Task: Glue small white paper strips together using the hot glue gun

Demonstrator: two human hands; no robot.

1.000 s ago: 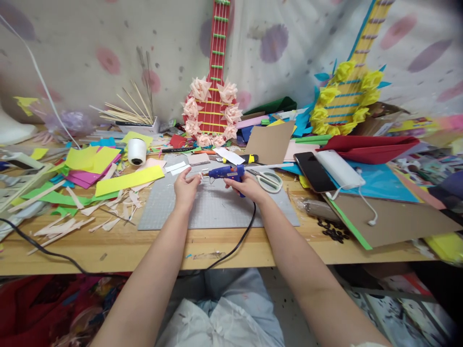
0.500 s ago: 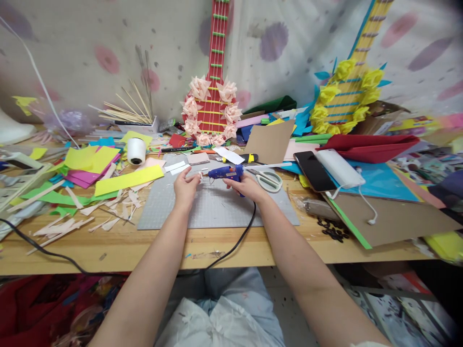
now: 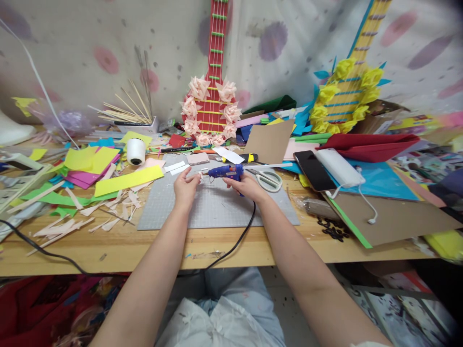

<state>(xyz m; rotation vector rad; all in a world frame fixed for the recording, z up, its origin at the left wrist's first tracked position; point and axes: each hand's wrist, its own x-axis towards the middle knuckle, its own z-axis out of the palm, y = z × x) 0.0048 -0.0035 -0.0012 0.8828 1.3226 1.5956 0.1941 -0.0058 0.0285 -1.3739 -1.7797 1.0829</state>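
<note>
My right hand (image 3: 247, 184) is wrapped round the handle of a blue hot glue gun (image 3: 226, 172), its nozzle pointing left and a glue stick (image 3: 273, 166) sticking out of its back end. Thumb and fingers of my left hand (image 3: 185, 187) pinch a small whitish piece (image 3: 200, 175) right at the nozzle tip; its kind is too small to make out. Both hands are above a grey cutting mat (image 3: 217, 212). Scissors (image 3: 269, 180) lie just beyond my right hand, and white paper strips (image 3: 176, 166) lie beyond my left.
A red paper guitar (image 3: 213, 111) with pink flowers and a yellow one (image 3: 343, 101) lean at the back. Paper scraps (image 3: 119, 207) litter the left. A phone (image 3: 314, 171), a power bank (image 3: 340, 167) and cardboard (image 3: 401, 217) lie right. The gun's black cord (image 3: 244, 236) hangs over the table edge.
</note>
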